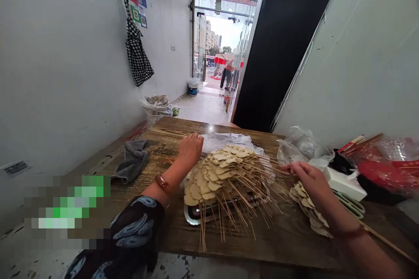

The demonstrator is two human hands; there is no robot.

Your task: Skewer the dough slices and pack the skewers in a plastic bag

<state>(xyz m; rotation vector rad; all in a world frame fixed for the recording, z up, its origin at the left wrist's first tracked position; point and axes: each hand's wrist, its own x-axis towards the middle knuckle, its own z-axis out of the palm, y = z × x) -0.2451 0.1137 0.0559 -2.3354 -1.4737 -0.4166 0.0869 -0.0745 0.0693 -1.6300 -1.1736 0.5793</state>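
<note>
A large heap of skewers (216,174) carries overlapping thin beige slices, with bare wooden sticks fanning to the right and front. It lies over a metal tray (192,217), whose rim shows at the front left. My left hand (190,147) is at the heap's far left edge by a clear plastic bag (225,140); its fingers are curled down, and what they hold is hidden. Right of the heap, my right hand (307,175) pinches the stick end of a skewer. Under that forearm lies a smaller batch of beige slices (309,209), partly covered.
A grey cloth (131,161) lies on the wooden table (275,244) at left. On the right are green-handled scissors (350,204), a white tissue box (345,183), a crumpled plastic bag (303,146) and red packaging (386,174). Beyond, a doorway opens onto a street with a person (226,74).
</note>
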